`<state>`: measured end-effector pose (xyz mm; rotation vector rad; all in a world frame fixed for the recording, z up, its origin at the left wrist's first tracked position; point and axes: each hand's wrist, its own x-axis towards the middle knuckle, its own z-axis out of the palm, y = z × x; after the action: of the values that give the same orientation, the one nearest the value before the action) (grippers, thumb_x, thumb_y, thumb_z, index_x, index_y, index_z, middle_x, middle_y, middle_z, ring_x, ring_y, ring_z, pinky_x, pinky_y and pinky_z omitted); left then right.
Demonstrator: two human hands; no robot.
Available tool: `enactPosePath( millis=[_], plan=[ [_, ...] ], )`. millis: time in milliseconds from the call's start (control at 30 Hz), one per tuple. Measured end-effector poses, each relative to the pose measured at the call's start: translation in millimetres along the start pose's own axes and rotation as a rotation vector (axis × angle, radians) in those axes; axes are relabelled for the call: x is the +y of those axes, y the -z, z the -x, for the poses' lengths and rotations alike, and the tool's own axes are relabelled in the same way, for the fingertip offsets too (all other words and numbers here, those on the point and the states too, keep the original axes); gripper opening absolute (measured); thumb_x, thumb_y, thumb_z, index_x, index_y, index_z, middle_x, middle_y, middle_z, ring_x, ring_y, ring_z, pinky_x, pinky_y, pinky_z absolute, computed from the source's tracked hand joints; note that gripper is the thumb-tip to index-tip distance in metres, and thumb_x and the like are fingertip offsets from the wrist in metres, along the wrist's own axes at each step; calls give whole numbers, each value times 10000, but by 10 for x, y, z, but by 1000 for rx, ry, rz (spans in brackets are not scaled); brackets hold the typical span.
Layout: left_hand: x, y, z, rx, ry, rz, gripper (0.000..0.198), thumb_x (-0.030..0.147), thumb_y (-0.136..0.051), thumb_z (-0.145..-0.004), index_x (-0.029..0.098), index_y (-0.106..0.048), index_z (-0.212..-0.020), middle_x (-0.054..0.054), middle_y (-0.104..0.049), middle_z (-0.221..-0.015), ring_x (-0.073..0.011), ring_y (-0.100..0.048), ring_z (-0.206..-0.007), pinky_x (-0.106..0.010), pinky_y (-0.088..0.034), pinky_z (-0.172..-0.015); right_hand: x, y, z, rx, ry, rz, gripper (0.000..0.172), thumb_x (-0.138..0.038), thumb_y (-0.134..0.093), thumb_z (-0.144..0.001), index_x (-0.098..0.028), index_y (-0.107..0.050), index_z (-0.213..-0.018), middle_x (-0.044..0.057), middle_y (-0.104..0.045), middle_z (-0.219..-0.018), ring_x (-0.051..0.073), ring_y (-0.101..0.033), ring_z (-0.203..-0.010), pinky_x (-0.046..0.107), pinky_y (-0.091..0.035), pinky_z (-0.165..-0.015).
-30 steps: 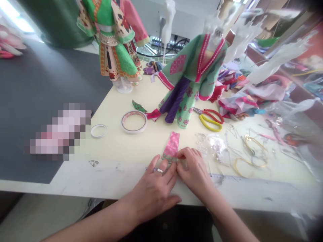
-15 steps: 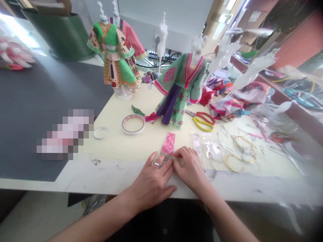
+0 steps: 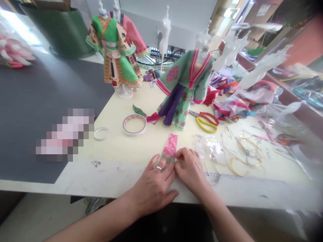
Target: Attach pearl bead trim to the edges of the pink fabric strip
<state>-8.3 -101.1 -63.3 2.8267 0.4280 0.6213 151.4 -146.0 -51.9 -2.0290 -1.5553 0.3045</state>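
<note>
A small pink patterned piece of fabric (image 3: 170, 145) with a greenish lower edge lies on the cream table in front of me. My left hand (image 3: 155, 186), a ring on one finger, rests over its lower end with the fingers stretched out and pressing it down. At the right lower edge, my right hand (image 3: 190, 169) is closed, thumb and fingertips pinched on the cloth. The fingers cover the fabric's lower part, so what exactly lies under them is hidden. Just behind the cloth stands a doll form in a green and pink robe (image 3: 186, 87).
Rolls of tape, a large one (image 3: 134, 125) and a thin one (image 3: 101, 133), lie left. Scissors (image 3: 207, 121) and a bag of beads (image 3: 212, 148) are right, near yellow cord (image 3: 246, 163). Behind stand a green-dressed doll form (image 3: 113, 50), bare white forms and fabric scraps (image 3: 234, 104).
The view has shifted slightly, so most things sit a little further right. Both hands keep the same hold on the pink fabric, with hardly any finger movement.
</note>
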Motion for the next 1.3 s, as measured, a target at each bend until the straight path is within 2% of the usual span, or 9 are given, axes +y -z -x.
enactPosePath(
  millis=[200,367,533,700,833,933,1067,1200,1300],
  plan=[
    [-28,49,-12,-11,17,58,458,403,-531,-843,95,-575,-1180,-120,-613,-1212,-318,-486,-1148,-512,-252,-1065,78,46,22,16,38,-85,249,-43,-415,-632,-199,-486,-812,12,-555,-750,182,-516,-747,361,-409,-749],
    [-92,141,-37,48,57,193,342,289,-531,-860,131,-585,-1159,-100,-626,-1210,-272,-481,-1196,-488,-294,-1046,110,191,143,28,-79,-312,128,-150,-486,-777,-206,-541,-877,29,-604,-826,184,-572,-786,315,-470,-687],
    [-115,140,-33,140,107,237,285,207,-529,-866,176,-590,-1143,-75,-674,-1122,-228,-541,-1141,-456,-357,-1010,59,335,283,46,-60,-398,110,-222,-475,-875,-207,-577,-835,19,-615,-808,167,-589,-779,284,-470,-690],
    [-124,121,-23,221,139,258,189,137,-531,-858,191,-627,-1011,-28,-718,-949,-199,-596,-1032,-435,-378,-990,-10,447,403,-39,-56,-406,187,-226,-451,-903,-202,-505,-725,-8,-551,-710,136,-541,-675,257,-431,-628],
    [-159,147,5,222,176,258,175,120,-542,-845,196,-638,-970,-8,-709,-886,-169,-616,-931,-425,-385,-989,-6,479,474,-89,8,-348,206,-206,-434,-904,-204,-457,-700,-13,-514,-667,128,-504,-616,254,-418,-576],
    [-197,199,32,181,198,269,187,128,-528,-851,194,-638,-988,-17,-689,-884,-155,-609,-884,-409,-409,-968,50,413,439,-45,122,-273,144,-145,-405,-889,-203,-521,-826,28,-577,-788,162,-563,-743,292,-472,-662],
    [-231,261,68,90,222,342,236,141,-521,-859,205,-605,-1070,-18,-672,-873,-171,-588,-922,-400,-431,-939,90,256,317,24,267,-61,291,-87,-407,-841,-174,-543,-1084,113,-609,-1051,246,-552,-1011,453,-469,-868],
    [-262,283,89,63,306,416,256,138,-513,-863,214,-590,-1095,-16,-657,-885,-177,-572,-965,-406,-427,-954,12,242,363,-98,355,-109,310,-80,-407,-865,-175,-559,-1118,114,-612,-1132,248,-530,-1094,483,-436,-948],
    [-292,305,94,78,362,472,247,139,-512,-866,211,-593,-1087,-26,-647,-911,-166,-579,-922,-360,-474,-881,-34,326,510,-234,332,-334,258,-87,-430,-887,-209,-579,-1060,49,-660,-924,174,-615,-877,339,-530,-782]
  ],
)
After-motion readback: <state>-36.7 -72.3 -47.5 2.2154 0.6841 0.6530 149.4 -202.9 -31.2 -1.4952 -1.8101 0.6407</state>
